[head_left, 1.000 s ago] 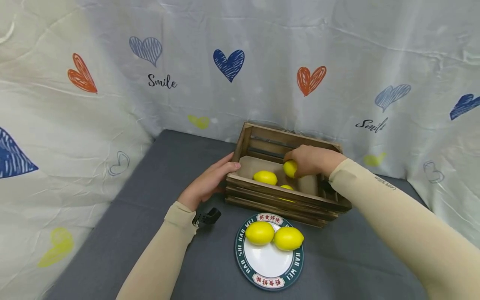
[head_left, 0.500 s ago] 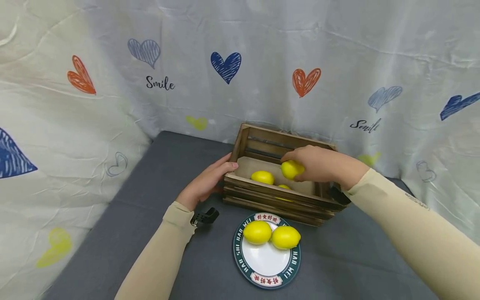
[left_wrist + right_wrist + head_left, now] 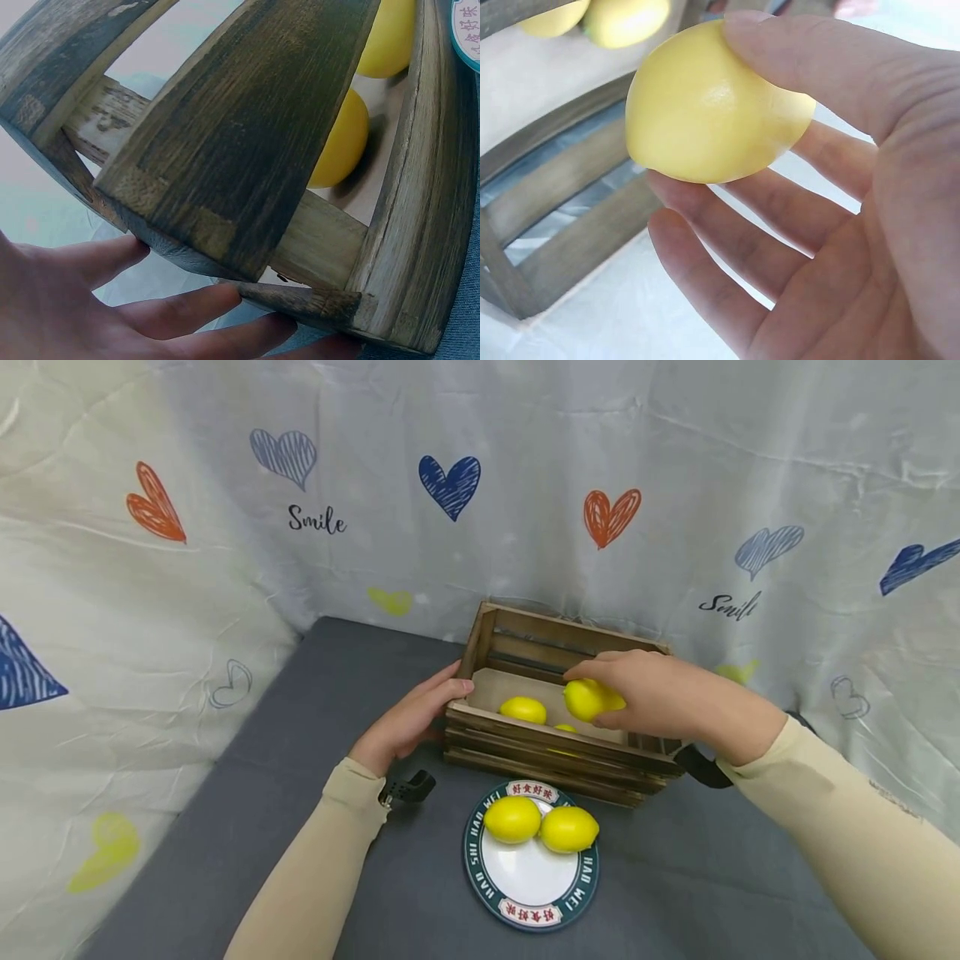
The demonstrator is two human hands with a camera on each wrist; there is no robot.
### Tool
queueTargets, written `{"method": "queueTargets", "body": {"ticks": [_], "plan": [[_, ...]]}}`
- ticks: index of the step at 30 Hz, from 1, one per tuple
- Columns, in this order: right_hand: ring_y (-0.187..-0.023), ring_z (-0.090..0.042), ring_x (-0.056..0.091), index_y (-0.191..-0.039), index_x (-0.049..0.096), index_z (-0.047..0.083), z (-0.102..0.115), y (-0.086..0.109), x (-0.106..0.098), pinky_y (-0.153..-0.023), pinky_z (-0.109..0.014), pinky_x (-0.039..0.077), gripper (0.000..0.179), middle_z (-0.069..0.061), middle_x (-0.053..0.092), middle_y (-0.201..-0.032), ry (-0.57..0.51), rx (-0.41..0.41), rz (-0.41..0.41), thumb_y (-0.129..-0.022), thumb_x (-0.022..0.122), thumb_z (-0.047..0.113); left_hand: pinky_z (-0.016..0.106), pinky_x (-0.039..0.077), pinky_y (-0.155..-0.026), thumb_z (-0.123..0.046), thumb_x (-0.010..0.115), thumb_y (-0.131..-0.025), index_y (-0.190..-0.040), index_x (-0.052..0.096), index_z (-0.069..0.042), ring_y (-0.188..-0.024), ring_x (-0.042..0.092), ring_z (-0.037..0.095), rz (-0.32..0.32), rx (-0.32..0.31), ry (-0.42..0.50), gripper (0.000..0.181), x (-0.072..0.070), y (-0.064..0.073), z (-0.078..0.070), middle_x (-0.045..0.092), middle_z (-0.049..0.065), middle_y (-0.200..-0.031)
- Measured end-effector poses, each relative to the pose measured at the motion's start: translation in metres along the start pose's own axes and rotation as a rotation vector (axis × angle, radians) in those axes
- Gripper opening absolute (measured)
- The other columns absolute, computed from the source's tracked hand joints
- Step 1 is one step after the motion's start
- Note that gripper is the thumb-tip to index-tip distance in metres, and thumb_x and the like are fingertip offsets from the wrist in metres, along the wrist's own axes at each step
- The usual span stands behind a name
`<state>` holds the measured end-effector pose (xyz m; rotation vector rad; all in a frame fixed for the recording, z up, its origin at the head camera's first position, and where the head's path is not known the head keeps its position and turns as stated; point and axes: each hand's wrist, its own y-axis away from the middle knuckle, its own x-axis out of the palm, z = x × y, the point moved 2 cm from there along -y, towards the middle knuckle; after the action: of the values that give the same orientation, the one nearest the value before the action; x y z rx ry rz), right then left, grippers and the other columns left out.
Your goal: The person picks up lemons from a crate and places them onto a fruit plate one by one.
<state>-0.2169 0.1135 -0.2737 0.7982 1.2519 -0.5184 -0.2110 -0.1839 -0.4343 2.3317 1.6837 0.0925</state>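
In the head view my right hand holds a yellow lemon over the right part of a slatted wooden crate. In the right wrist view, thumb and fingertips pinch this lemon, while the lower fingers spread loosely beneath it. My left hand grips the crate's left end, the thumb over its rim. Its fingers lie along the outer slats in the left wrist view. Inside the crate sits a lemon, and another lemon is mostly hidden behind the front slats.
A round plate with a green rim stands just in front of the crate, bearing two lemons side by side. Dark grey cloth covers the table. A pale curtain printed with hearts hangs close behind the crate.
My right hand has lifted the lemon up from inside the crate, drawing slightly back and turning so that more of the lemon shows. The left hand stays on the crate's end.
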Motion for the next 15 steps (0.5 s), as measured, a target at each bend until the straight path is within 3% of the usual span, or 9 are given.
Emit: {"method": "queueTargets", "body": {"ticks": [15], "plan": [[-0.099,-0.017,0.067,-0.147,0.066,0.025,0.017,0.023,-0.008,-0.089,-0.046,0.061,0.057,0.001,0.071,-0.134,0.051,-0.043,-0.065,-0.094,0.086,0.025,0.077,0.038,-0.118,-0.062,0.055,-0.102,-0.175,0.011,-0.036,-0.162,0.026,0.052,0.001,-0.009,-0.003,0.089,-0.001,0.000,-0.002,0.020,0.008,-0.182]]}}
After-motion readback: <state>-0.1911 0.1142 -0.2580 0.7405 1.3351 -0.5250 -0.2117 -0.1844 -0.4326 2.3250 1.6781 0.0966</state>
